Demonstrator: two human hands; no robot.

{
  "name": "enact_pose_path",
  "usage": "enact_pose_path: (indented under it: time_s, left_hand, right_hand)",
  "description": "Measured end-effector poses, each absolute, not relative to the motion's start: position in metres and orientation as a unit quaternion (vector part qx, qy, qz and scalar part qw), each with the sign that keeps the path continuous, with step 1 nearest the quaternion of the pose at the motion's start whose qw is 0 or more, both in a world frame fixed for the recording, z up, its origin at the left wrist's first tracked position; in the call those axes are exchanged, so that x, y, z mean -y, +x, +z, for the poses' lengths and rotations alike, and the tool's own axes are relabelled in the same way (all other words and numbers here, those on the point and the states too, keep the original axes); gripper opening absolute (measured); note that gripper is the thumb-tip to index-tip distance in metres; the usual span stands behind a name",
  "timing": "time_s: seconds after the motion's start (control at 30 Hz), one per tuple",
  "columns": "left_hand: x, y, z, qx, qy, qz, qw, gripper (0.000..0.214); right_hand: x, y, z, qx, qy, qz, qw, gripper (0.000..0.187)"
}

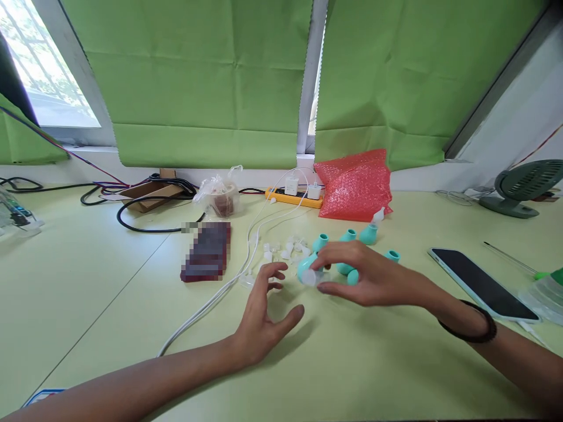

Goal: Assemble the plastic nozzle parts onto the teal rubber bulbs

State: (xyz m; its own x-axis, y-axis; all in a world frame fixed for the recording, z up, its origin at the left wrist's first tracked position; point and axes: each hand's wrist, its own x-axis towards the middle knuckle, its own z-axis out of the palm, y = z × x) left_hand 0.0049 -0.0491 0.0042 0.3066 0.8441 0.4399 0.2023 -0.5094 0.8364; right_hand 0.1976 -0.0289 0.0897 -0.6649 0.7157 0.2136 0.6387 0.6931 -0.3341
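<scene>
One teal bulb (368, 235), set directly in front of the red pouch (355, 184), is topped by a white nozzle (378, 216) and is judged complete. Other bulbs (349, 235), farther forward of the pouch, are left open-mouthed. A translucent piece (310, 277) is pinched in the right hand (368, 273), left-forward of the pouch; the left hand (264, 322) is spread, unloaded. Loose clear parts (288, 251), left-forward of the pouch, are judged unfitted.

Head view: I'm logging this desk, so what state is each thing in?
Left hand, open, empty
Right hand, pinching translucent piece
Rear teal bulb, white nozzle fitted
Phone, flat, dark
Power strip, two adapters plugged in
Cardboard box, open
Blinds, lowered
Fan, tilted; running unclear
</scene>
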Motion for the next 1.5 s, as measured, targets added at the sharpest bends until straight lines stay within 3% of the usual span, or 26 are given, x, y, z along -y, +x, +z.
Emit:
enact_pose_path:
  time_s: [0.07,0.2,0.3,0.57,0.83,1.07,1.2,1.5]
  left_hand:
    - [0.049,0.006,0.004,-0.34,0.734,0.458,0.369,0.05]
    - [0.047,0.006,0.003,-0.357,0.728,0.445,0.38,0.026]
    - [0.044,0.002,0.002,-0.373,0.708,0.465,0.379,0.021]
    - [0.041,0.008,0.009,-0.377,0.706,0.46,0.385,0.018]
    - [0.038,0.014,0.007,-0.437,0.708,0.381,0.404,0.021]
    - [0.038,0.016,0.003,-0.463,0.698,0.377,0.395,0.021]
    - [0.038,0.016,0.001,-0.478,0.719,0.367,0.346,0.019]
    - [0.037,0.013,-0.001,-0.474,0.756,0.327,0.312,0.021]
  right_hand:
    - [0.039,0.192,0.085,0.892,-0.356,0.182,0.21,0.02]
    - [0.041,0.191,0.074,0.846,-0.365,0.311,0.232,0.023]
    - [0.031,0.199,0.073,0.811,-0.397,0.347,0.254,0.026]
    - [0.026,0.204,0.059,0.899,-0.289,0.17,0.283,0.021]
    - [0.021,0.211,0.053,0.948,-0.237,0.08,0.197,0.024]
    - [0.025,0.209,0.04,0.958,-0.202,-0.054,0.196,0.024]
    - [0.024,0.207,0.036,0.956,-0.207,-0.005,0.209,0.025]
    - [0.021,0.203,0.042,0.884,-0.327,0.274,0.19,0.024]
